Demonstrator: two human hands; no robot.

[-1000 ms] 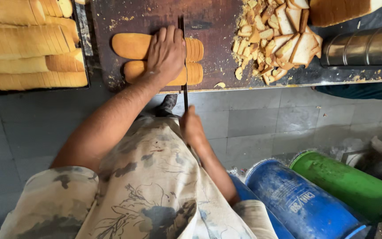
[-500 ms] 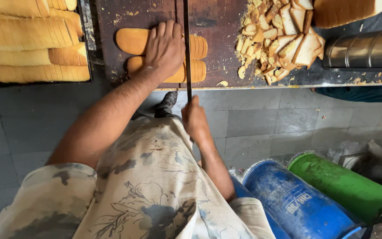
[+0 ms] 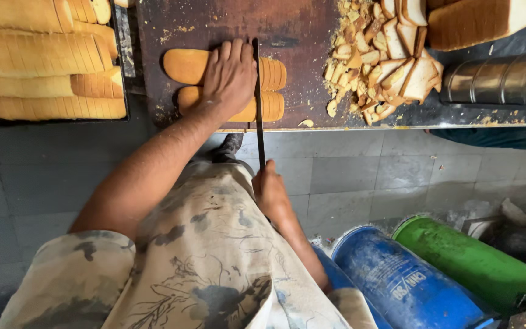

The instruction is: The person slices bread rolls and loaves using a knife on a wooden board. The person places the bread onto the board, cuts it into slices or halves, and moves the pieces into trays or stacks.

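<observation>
Knife [image 3: 257, 91] blade now sits across both rusk loaves [image 3: 272, 74], right beside the left-hand fingertips. A second ago the blade barely showed by the fingertips; half a second ago it already reached far across the board. So the slicing stroke is running back and forth through the pair.

Left hand [image 3: 229, 76] — flat on top of the two loaves, fingers together and pressed down, same spot in all three frames. Right hand [image 3: 270, 192] — fist clamped on the knife handle, well off the table edge, above the person's lap.

Loaves lie side by side on the dark cutting board [image 3: 299, 36], uncut rounded ends to the left of the hand, cut slices stacked to the right of the blade. The cut face has not visibly shifted left in that second.

Around:
- stacked sliced loaves in a tray [image 3: 44, 61], left of the board
- pile of crusts and offcuts [image 3: 385, 61] on the right, touching a big sliced loaf [image 3: 488, 21] at top right
- steel canister [image 3: 500, 79] lying on the table's right end
- blue drum [image 3: 397, 280] and green drum [image 3: 470, 256] on the floor, right of the person

Blade runs just beside the fingertips — no gap that I can make out.
</observation>
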